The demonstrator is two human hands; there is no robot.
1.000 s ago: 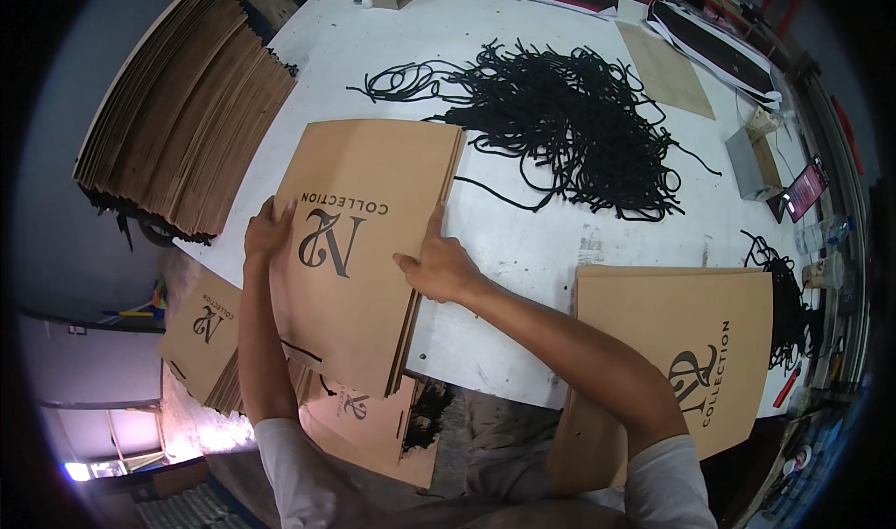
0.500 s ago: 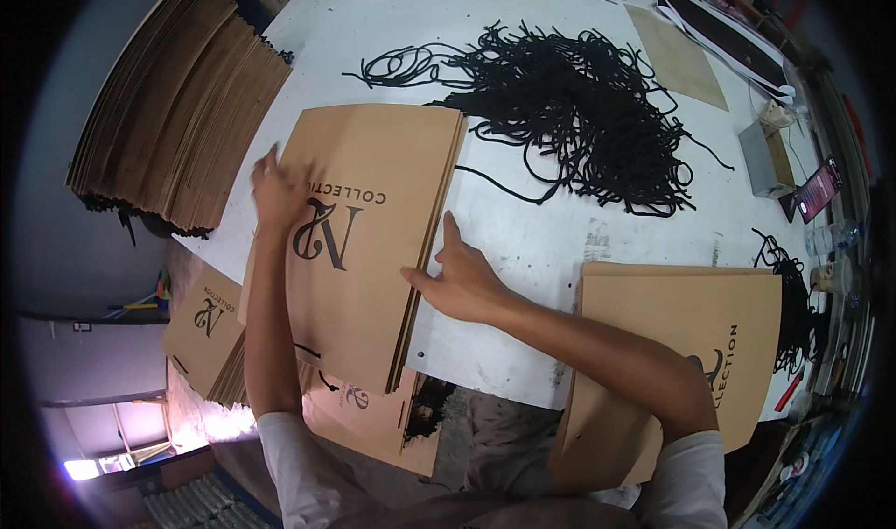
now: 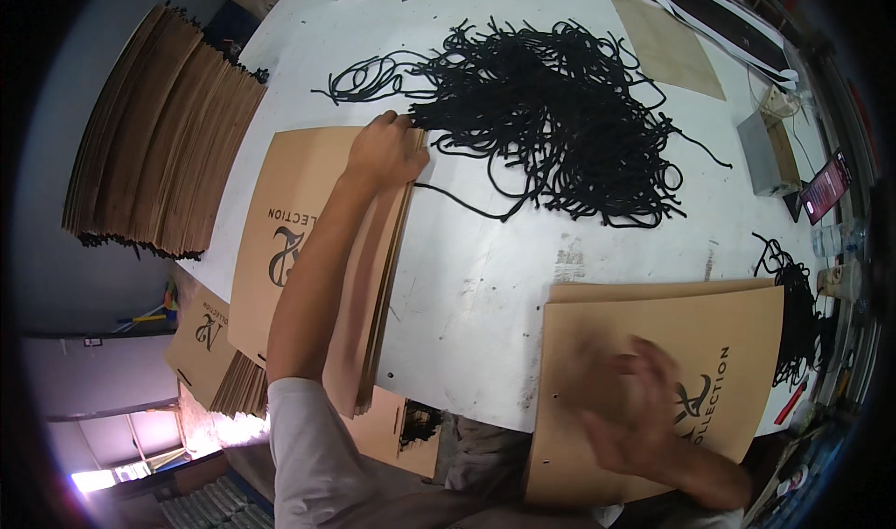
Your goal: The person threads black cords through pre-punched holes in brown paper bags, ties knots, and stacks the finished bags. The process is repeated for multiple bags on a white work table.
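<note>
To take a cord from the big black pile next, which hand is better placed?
Probably the left hand: it is beside the pile, while the right hand is over the brown bags at right.

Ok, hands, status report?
Left hand at far right corner of brown stack. Right hand blurred over right stack, contact unclear. Cords beside left hand.

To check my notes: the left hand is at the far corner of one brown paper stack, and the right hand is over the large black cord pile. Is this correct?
Not quite: the head view shows the right hand over the right-hand brown paper stack, not the large black cord pile. The rest is right.
</note>
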